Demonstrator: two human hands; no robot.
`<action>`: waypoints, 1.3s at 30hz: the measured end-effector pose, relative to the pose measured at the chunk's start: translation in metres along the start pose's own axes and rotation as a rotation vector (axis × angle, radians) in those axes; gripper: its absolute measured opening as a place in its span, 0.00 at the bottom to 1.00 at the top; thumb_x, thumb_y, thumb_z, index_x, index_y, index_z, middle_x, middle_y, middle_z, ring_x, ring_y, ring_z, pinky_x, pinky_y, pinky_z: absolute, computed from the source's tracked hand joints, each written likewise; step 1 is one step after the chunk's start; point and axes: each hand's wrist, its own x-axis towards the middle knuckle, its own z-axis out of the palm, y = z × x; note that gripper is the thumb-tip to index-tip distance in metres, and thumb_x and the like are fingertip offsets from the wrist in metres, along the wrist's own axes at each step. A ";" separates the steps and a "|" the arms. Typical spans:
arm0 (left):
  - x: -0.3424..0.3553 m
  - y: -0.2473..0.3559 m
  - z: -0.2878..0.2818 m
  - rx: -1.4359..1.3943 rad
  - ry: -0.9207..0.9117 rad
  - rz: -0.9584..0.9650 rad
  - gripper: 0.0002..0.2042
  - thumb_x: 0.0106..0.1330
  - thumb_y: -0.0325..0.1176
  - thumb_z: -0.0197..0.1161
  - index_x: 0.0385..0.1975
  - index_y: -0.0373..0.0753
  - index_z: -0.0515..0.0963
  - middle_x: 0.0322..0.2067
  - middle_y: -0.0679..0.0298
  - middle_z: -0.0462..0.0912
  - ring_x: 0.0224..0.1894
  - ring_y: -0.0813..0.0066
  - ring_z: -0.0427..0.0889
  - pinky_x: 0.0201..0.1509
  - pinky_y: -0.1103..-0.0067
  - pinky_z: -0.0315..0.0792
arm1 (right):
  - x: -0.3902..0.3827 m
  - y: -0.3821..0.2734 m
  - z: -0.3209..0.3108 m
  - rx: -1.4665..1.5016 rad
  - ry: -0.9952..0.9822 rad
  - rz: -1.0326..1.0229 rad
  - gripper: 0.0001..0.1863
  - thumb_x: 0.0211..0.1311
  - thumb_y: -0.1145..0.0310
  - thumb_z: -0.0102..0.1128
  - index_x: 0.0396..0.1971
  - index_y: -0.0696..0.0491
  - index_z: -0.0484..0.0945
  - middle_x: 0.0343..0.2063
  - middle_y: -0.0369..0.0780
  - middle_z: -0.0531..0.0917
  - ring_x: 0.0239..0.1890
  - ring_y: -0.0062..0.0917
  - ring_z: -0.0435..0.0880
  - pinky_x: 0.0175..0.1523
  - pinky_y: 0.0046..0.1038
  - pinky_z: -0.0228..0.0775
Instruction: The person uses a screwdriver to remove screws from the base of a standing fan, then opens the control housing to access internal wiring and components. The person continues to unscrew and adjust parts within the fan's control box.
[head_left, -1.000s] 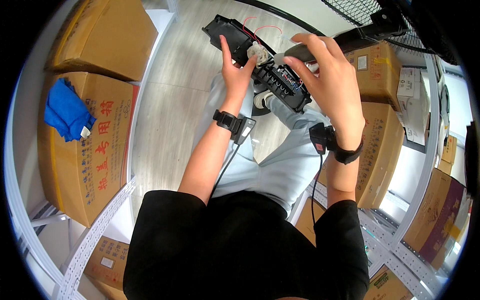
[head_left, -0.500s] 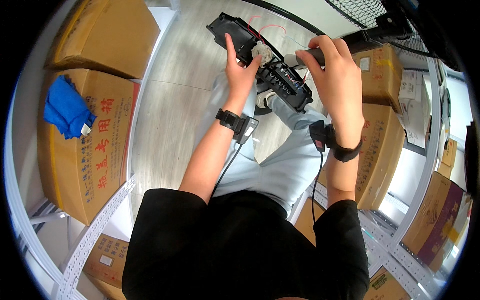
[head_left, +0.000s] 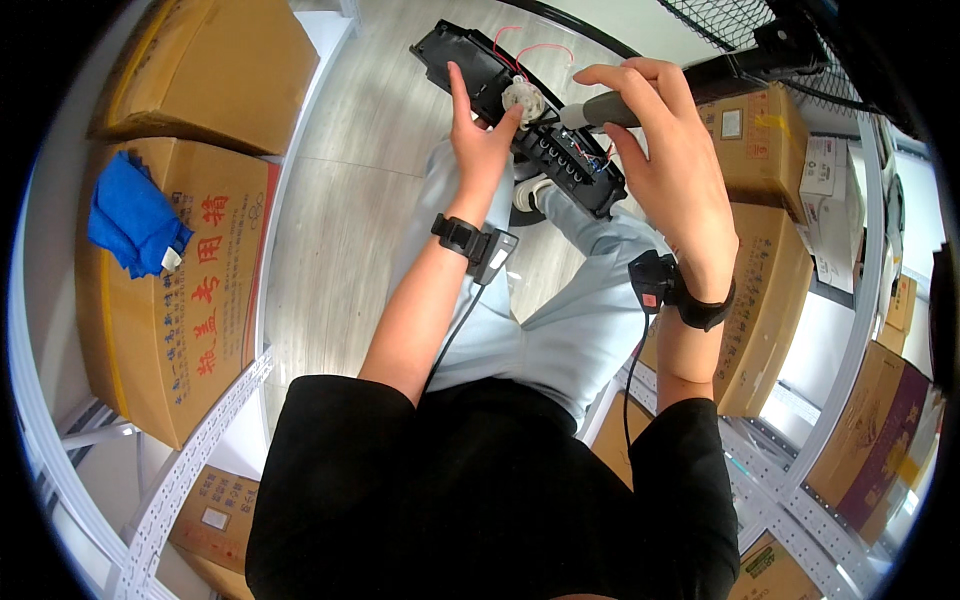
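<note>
A long black plastic housing (head_left: 455, 62) with red wires and a small circuit board is held out over my knees. My left hand (head_left: 480, 150) grips its near edge, index finger stretched along it and thumb at a whitish round plastic part (head_left: 523, 98). My right hand (head_left: 672, 150) is loosely around the grey handle of a screwdriver (head_left: 597, 111), index finger lifted and thumb apart from the handle. The shaft points left toward the round part; its tip is hard to make out.
Cardboard boxes (head_left: 205, 60) fill the shelf on the left, with a blue cloth (head_left: 135, 215) on one. More boxes (head_left: 765, 290) stand on the right-hand shelving. A black wire mesh basket (head_left: 715, 22) and a dark bar are close beyond my right hand.
My right hand's fingers have loosened and spread around the screwdriver handle, and its wrist has shifted slightly right. My left hand and the housing have barely moved.
</note>
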 end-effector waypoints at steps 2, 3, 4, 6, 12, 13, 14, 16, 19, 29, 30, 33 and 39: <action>0.000 -0.004 0.001 0.017 0.017 0.034 0.48 0.56 0.20 0.67 0.74 0.46 0.43 0.57 0.51 0.73 0.47 0.71 0.81 0.48 0.78 0.78 | -0.001 -0.002 0.005 0.006 0.055 0.004 0.17 0.56 0.62 0.67 0.45 0.47 0.78 0.36 0.42 0.78 0.34 0.40 0.82 0.37 0.35 0.75; 0.000 -0.003 0.000 0.038 0.018 0.038 0.48 0.56 0.20 0.67 0.74 0.46 0.43 0.57 0.51 0.73 0.47 0.71 0.80 0.48 0.78 0.78 | -0.001 -0.004 0.006 -0.134 0.041 0.096 0.16 0.56 0.62 0.67 0.45 0.46 0.78 0.36 0.42 0.79 0.33 0.40 0.82 0.36 0.36 0.76; 0.001 -0.002 0.000 0.059 0.019 0.043 0.48 0.56 0.20 0.67 0.74 0.46 0.43 0.57 0.51 0.73 0.47 0.71 0.80 0.47 0.78 0.78 | -0.001 -0.006 0.007 -0.275 0.027 0.189 0.15 0.56 0.63 0.67 0.44 0.46 0.78 0.35 0.41 0.79 0.32 0.40 0.83 0.35 0.36 0.76; -0.001 0.003 0.001 0.019 -0.010 -0.024 0.48 0.57 0.19 0.66 0.74 0.48 0.41 0.60 0.53 0.68 0.52 0.71 0.77 0.54 0.77 0.75 | -0.002 -0.005 0.006 -0.367 0.003 0.256 0.15 0.56 0.63 0.66 0.44 0.46 0.78 0.36 0.40 0.79 0.30 0.40 0.83 0.34 0.35 0.76; -0.001 0.004 -0.001 -0.003 -0.031 -0.058 0.49 0.58 0.18 0.65 0.74 0.48 0.40 0.61 0.54 0.66 0.55 0.69 0.75 0.57 0.76 0.74 | -0.005 0.011 0.005 -0.137 0.085 -0.042 0.16 0.55 0.63 0.67 0.44 0.48 0.77 0.36 0.38 0.79 0.30 0.39 0.83 0.33 0.35 0.76; -0.001 0.003 -0.001 -0.002 -0.028 -0.055 0.49 0.58 0.18 0.65 0.74 0.48 0.40 0.61 0.54 0.66 0.54 0.69 0.75 0.57 0.76 0.74 | -0.005 0.010 0.005 -0.125 0.101 -0.052 0.16 0.55 0.64 0.67 0.44 0.48 0.77 0.36 0.38 0.79 0.30 0.39 0.83 0.33 0.35 0.76; -0.001 0.001 0.000 -0.004 -0.010 -0.037 0.48 0.57 0.18 0.66 0.74 0.47 0.41 0.59 0.53 0.69 0.52 0.70 0.77 0.54 0.77 0.75 | -0.005 0.003 0.005 -0.119 0.086 0.023 0.16 0.55 0.66 0.67 0.44 0.49 0.77 0.37 0.39 0.79 0.30 0.39 0.82 0.33 0.35 0.76; 0.000 -0.001 0.001 -0.008 0.024 0.002 0.48 0.55 0.19 0.67 0.74 0.45 0.43 0.56 0.51 0.74 0.48 0.71 0.80 0.47 0.78 0.79 | -0.004 -0.003 0.005 -0.192 0.046 0.167 0.18 0.53 0.69 0.68 0.45 0.49 0.76 0.40 0.40 0.78 0.31 0.40 0.82 0.34 0.36 0.76; -0.001 0.001 0.000 -0.025 -0.027 -0.063 0.49 0.58 0.18 0.65 0.74 0.49 0.40 0.62 0.53 0.66 0.54 0.69 0.75 0.56 0.76 0.74 | -0.005 0.000 0.008 -0.264 -0.004 0.252 0.20 0.52 0.70 0.69 0.45 0.49 0.75 0.43 0.41 0.76 0.32 0.40 0.82 0.34 0.37 0.76; -0.002 0.009 0.002 -0.001 -0.020 -0.061 0.49 0.57 0.18 0.66 0.74 0.48 0.41 0.63 0.54 0.65 0.55 0.70 0.75 0.56 0.76 0.74 | -0.006 0.003 0.007 -0.207 0.070 0.185 0.18 0.54 0.63 0.69 0.44 0.48 0.75 0.35 0.39 0.79 0.31 0.37 0.83 0.31 0.35 0.75; -0.002 0.008 0.001 0.012 -0.020 -0.058 0.49 0.57 0.18 0.66 0.74 0.48 0.41 0.63 0.54 0.65 0.55 0.70 0.75 0.57 0.76 0.74 | -0.007 0.006 0.008 -0.259 0.061 0.226 0.19 0.54 0.64 0.70 0.44 0.49 0.74 0.36 0.40 0.79 0.31 0.37 0.83 0.30 0.34 0.75; -0.002 0.007 0.001 -0.018 -0.027 -0.070 0.48 0.57 0.18 0.65 0.74 0.48 0.41 0.63 0.54 0.65 0.55 0.70 0.75 0.57 0.76 0.74 | -0.007 0.006 0.001 -0.092 0.078 0.166 0.19 0.53 0.61 0.71 0.42 0.49 0.75 0.32 0.39 0.81 0.26 0.38 0.82 0.29 0.33 0.75; -0.002 0.004 0.000 -0.018 -0.020 -0.055 0.48 0.58 0.18 0.65 0.74 0.47 0.40 0.62 0.54 0.66 0.54 0.71 0.75 0.55 0.77 0.74 | -0.007 0.003 0.005 -0.077 0.064 0.264 0.18 0.54 0.67 0.69 0.43 0.50 0.73 0.36 0.42 0.82 0.27 0.35 0.84 0.31 0.32 0.75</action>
